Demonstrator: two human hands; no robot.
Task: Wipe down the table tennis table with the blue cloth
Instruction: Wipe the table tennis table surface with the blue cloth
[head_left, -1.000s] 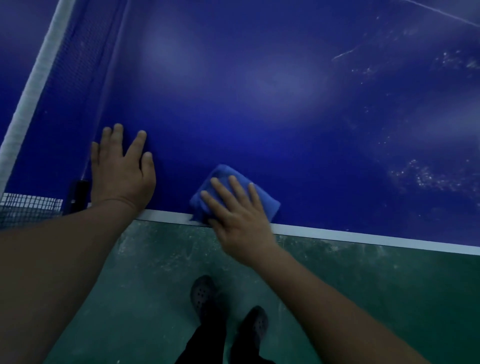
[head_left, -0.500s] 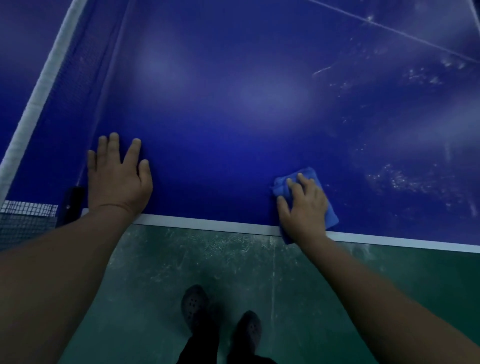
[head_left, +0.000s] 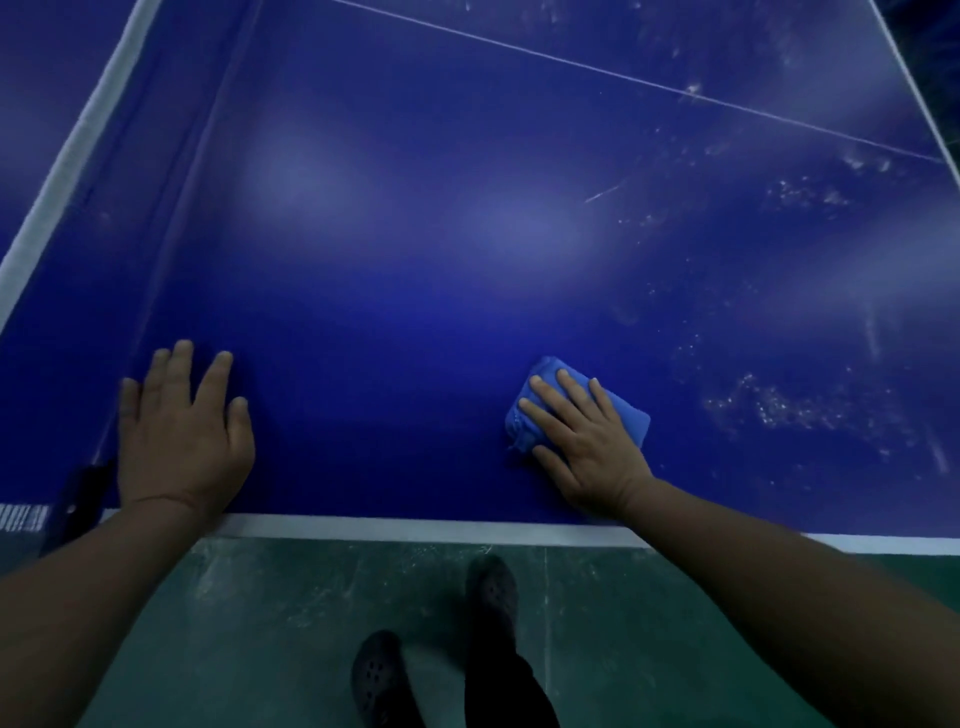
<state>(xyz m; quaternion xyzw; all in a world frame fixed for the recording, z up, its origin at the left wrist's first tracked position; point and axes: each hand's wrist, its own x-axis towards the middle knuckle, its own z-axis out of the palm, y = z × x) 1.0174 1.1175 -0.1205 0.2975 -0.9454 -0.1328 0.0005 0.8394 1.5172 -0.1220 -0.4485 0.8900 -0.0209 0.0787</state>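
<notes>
Head view shows the right hand (head_left: 589, 441) pressing flat on the folded blue cloth (head_left: 576, 402), fingers straight, a wide grip. A second ago this hand and cloth sat at the white edge line nearer the left hand (head_left: 179, 431); they have since slid away from it and further onto the counter (head_left: 415, 260). By my reading the wipe is heading for the white smudges (head_left: 779, 405) beyond the cloth, not yet cleaned. The left hand stays spread flat, bracing beside the net (head_left: 78, 171). Below the wrists lie green floor (head_left: 260, 623) and dark shoes (head_left: 374, 675).
</notes>
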